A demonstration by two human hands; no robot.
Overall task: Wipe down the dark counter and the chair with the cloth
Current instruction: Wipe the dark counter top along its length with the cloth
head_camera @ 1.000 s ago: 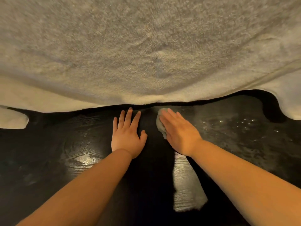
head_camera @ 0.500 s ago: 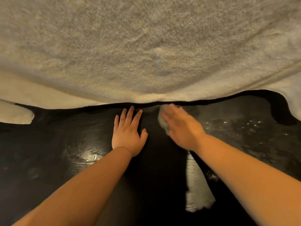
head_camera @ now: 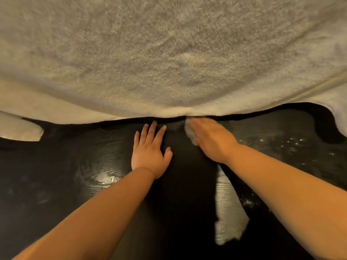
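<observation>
head view, close above counter [head_camera: 56, 166]

The counter [head_camera: 56, 175] is glossy black with fine wood-grain lines, the cloth [head_camera: 190, 133] pale grey, the fluffy fabric [head_camera: 169, 53] beige.

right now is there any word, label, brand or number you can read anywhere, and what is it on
None: no word, label, brand, number or sign shows anywhere.
The glossy dark wood-grain counter, the shaggy cream fabric across the top of the view and the small pale cloth under the blurred right hand look unmarked, as does the bare left hand.
</observation>
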